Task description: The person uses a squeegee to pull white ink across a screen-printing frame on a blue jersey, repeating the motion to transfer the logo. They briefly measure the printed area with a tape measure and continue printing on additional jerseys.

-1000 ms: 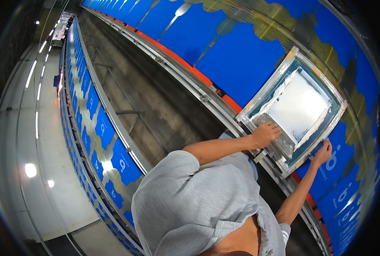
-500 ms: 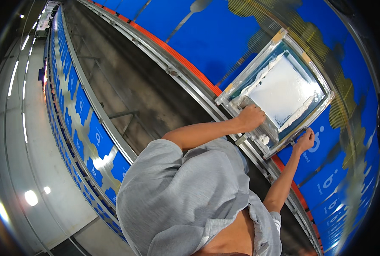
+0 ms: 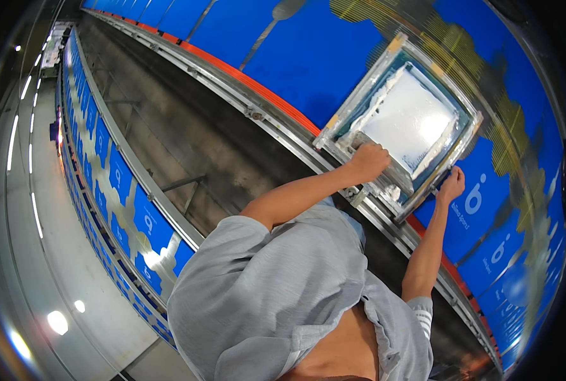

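Note:
A screen-printing frame (image 3: 472, 133) with pale, taped edges lies on the long blue printed table in front of me. White ink (image 3: 416, 114) covers most of its mesh, with a teal border around it. My left hand (image 3: 370, 161) is closed in a fist over a squeegee (image 3: 397, 178) at the frame's near side. The squeegee's lower end reaches toward the near right corner. At the right edge of the frame, my right hand (image 3: 451, 185) is closed on a small dark grip at the side; the fingers partly hide it.
A metal rail (image 3: 283, 130) and an orange-red strip (image 3: 257, 94) run along the table's near edge. Behind me, across a dark aisle (image 3: 162, 133), stands another long printed table (image 3: 121, 184). Blue material with grey and yellow patterns (image 3: 334, 70) covers the near table.
The view has shifted and turned slightly, so the frame and both hands appear higher in the picture. Both hands keep their holds, and the squeegee stays at the near side.

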The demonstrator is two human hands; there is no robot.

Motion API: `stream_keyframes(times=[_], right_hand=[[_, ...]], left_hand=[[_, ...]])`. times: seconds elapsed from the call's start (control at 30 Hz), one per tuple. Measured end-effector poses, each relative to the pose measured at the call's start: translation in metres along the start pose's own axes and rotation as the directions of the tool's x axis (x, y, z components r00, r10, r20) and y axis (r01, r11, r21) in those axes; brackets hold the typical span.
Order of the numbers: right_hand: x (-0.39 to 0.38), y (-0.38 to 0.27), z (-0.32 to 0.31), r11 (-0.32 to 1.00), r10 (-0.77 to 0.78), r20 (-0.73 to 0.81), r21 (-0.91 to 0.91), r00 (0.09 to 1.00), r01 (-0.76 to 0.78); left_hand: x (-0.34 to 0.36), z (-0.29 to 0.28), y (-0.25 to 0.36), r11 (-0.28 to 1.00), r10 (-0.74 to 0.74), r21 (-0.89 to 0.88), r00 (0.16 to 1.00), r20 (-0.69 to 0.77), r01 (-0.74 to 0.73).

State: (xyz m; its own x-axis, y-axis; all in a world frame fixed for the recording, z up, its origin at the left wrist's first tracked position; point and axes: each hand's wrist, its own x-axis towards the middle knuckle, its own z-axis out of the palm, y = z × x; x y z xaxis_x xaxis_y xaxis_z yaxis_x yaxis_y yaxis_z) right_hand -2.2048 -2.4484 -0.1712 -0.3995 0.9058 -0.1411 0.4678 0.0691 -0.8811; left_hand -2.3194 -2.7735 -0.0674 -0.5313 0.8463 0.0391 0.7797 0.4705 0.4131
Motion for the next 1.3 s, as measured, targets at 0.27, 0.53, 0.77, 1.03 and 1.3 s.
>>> stream_keyframes(times=[0.27, 0.53, 0.77, 1.03, 1.3], right_hand=[[-0.024, -0.076, -0.001, 0.769, -0.397, 0.058, -0.523, 0.916, 0.367], [0.037, -0.196, 0.074, 0.404, -0.271, 0.745, -0.487, 0.61, 0.774], [0.095, -0.206, 0.11, 0.471, -0.386, 0.67, -0.449, 0.634, 0.76], [-0.021, -0.17, 0.07, 0.474, -0.482, 0.651, -0.369, 0.586, 0.799], [-0.145, -0.137, 0.02, 0.529, -0.423, 0.674, -0.359, 0.606, 0.769]], left_hand=[[0.037, -0.037, 0.005, 0.986, -0.149, -0.006, 0.894, 0.423, 0.167], [0.229, -0.045, -0.064, 0.994, -0.039, 0.113, 0.969, 0.244, 0.012], [0.298, -0.062, -0.114, 0.985, -0.071, 0.17, 0.943, 0.324, 0.016], [0.165, -0.051, -0.075, 0.998, -0.031, 0.053, 0.986, 0.162, 0.023], [0.034, -0.037, -0.032, 1.0, -0.012, -0.002, 0.999, 0.051, 0.012]])
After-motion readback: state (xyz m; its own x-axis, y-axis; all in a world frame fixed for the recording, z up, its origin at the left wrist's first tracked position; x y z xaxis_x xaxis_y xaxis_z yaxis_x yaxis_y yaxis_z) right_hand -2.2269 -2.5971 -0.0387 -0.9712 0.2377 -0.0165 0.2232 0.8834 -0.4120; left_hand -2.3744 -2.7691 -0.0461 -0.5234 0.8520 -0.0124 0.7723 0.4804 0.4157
